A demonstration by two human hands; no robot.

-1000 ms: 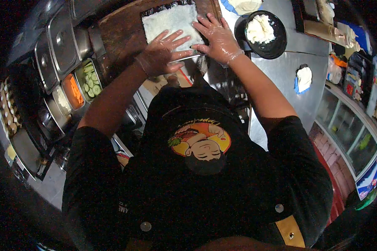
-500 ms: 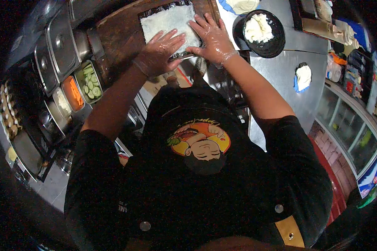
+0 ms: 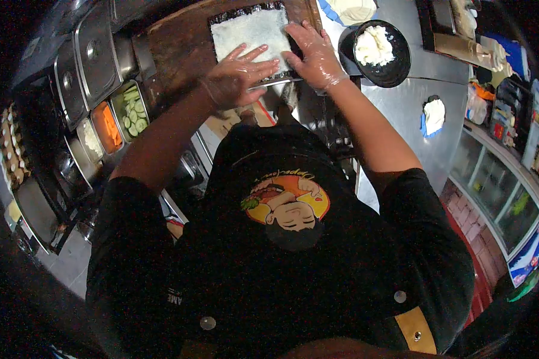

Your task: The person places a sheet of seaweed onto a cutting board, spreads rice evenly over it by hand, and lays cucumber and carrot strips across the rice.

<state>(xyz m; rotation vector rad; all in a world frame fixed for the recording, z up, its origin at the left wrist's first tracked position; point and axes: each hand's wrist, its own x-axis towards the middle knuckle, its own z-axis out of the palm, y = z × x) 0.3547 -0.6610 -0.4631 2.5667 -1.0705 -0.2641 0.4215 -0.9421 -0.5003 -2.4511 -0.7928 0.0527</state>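
Note:
A dark sheet with a black rim, spread with a flat layer of white rice (image 3: 248,36), lies on the brown wooden board (image 3: 179,36). My left hand (image 3: 236,75), in a clear glove, rests with fingers apart on the near left part of the rice. At the sheet's right edge is my right hand (image 3: 314,57), also gloved, its fingers spread and its thumb near the rice. Neither hand grips anything. A black bowl (image 3: 401,66) holding a white mound (image 3: 374,46) stands to the right of my right hand.
Left of the board are metal trays with sliced cucumber (image 3: 133,110), orange strips (image 3: 108,125) and white shreds (image 3: 90,140), beside lidded pans (image 3: 96,54). A metal counter (image 3: 395,113) on the right bears a white and blue cloth-like item (image 3: 433,117). A glass-fronted case (image 3: 494,173) stands far right.
My right hand has shifted from over the rice to the sheet's right edge. My left hand stays at the near left part with small movements. The whole view has swayed slightly.

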